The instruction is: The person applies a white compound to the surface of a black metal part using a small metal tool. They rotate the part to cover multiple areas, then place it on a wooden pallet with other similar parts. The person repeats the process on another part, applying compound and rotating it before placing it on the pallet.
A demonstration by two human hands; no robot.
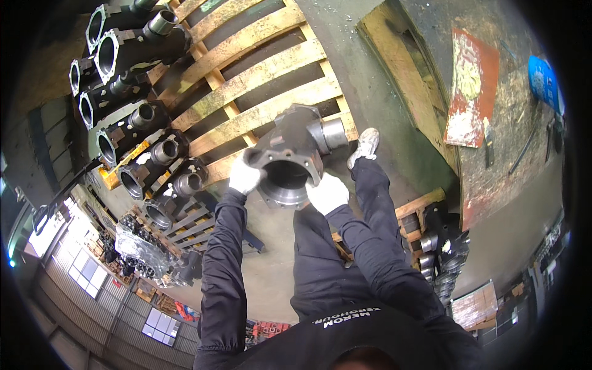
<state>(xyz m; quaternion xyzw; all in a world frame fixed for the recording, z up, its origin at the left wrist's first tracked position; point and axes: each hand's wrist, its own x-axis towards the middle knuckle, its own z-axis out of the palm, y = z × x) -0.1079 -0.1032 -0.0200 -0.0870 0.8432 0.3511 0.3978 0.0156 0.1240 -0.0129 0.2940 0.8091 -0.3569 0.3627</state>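
Between my two white-gloved hands is a large black metal housing (pixel 295 137), a hollow casting with a wide machined bore facing me and a bare-metal side pipe pointing right. My left hand (pixel 245 175) grips the left edge of its flange, fingers curled at the rim. On the opposite side of the flange, my right hand (pixel 327 193) is closed on the lower right edge. The far end of the housing overlaps the near edge of a wooden pallet (pixel 271 68); whether it rests there or hangs above, I cannot tell. Some fingertips are hidden behind the flange.
Several similar black housings (pixel 165 151) stand in rows at the left. On the right, a worn table (pixel 502 166) carries a red board (pixel 472 89) smeared with pale paste, a putty knife (pixel 488 143) and a blue container (pixel 544 83). More metal parts (pixel 443 246) lie beside my right leg.
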